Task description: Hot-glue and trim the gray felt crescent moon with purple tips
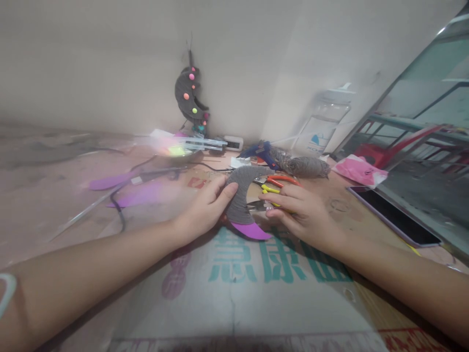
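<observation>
My left hand (208, 200) is closed on a crescent (240, 195) wrapped in grey yarn, thumb on its front face. The crescent's lower tip is bare and purple. To its right, my right hand (298, 210) has its thumb and fingers drawn together beside the crescent's inner curve; what they pinch, if anything, is too small to make out. Just beyond those fingers lie yellow-handled cutters (270, 188) and a red-handled tool (284, 181), both partly hidden. A ball of grey yarn (308, 166) rests behind, beside a blue glue gun (262, 152).
A decorated grey crescent (186, 95) hangs on the wall. Purple pieces (113, 181) and a dark cable (119, 208) lie at left. A clear bottle (322, 122), a pink packet (361, 170) and a phone (397, 215) are at right. Printed cardboard (205, 313) lies underneath.
</observation>
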The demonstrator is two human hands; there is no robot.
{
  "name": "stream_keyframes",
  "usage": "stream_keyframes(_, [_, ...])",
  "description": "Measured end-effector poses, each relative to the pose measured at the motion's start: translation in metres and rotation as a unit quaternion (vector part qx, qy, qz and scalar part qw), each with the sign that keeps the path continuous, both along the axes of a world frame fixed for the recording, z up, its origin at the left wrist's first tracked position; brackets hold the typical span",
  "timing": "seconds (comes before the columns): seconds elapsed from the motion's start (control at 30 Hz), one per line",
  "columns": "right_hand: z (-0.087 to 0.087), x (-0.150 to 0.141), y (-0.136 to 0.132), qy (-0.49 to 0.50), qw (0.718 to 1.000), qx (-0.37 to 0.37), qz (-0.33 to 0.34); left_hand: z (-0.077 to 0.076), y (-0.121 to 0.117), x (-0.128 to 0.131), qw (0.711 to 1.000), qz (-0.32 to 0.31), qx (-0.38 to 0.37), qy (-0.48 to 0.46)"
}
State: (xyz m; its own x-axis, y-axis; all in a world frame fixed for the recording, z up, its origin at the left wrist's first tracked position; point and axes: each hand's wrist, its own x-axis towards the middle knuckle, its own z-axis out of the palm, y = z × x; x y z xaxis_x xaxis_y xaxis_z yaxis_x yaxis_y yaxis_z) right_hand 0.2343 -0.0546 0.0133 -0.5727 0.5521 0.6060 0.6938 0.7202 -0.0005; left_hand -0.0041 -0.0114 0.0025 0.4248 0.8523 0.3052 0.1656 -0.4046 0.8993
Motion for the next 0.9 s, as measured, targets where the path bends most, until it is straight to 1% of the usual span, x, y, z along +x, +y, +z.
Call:
stream_keyframes(0.2, [0.0013,-0.0014,-0.001,-0.017,0.999,0.029,0.005,0.0004,-0.0019,0.0007,1.0,-0.017,-0.014,-0.005])
stream_keyframes(0.63, [-0.0012,0.0015,0.0015,-0.015,1.0,0.022,0.001,-0.0005,-0.003,0.0003,0.999,-0.033,-0.042,-0.004])
stream_keyframes(0.7, [-0.0017,0.0019,0.002,-0.011,1.0,0.022,0.004,0.0005,-0.0027,0.0,0.999,-0.027,-0.026,0.008])
stream_keyframes(0.83, [-0.0015,0.0016,0.0006,0.007,1.0,0.017,0.018,0.0031,-0.0018,0.0004,0.999,-0.016,0.029,0.031])
stream_keyframes(0.9, [-0.0011,0.0016,-0.0009,0.018,1.0,0.01,0.009,0.0033,-0.0014,0.0011,1.0,-0.012,0.015,0.023])
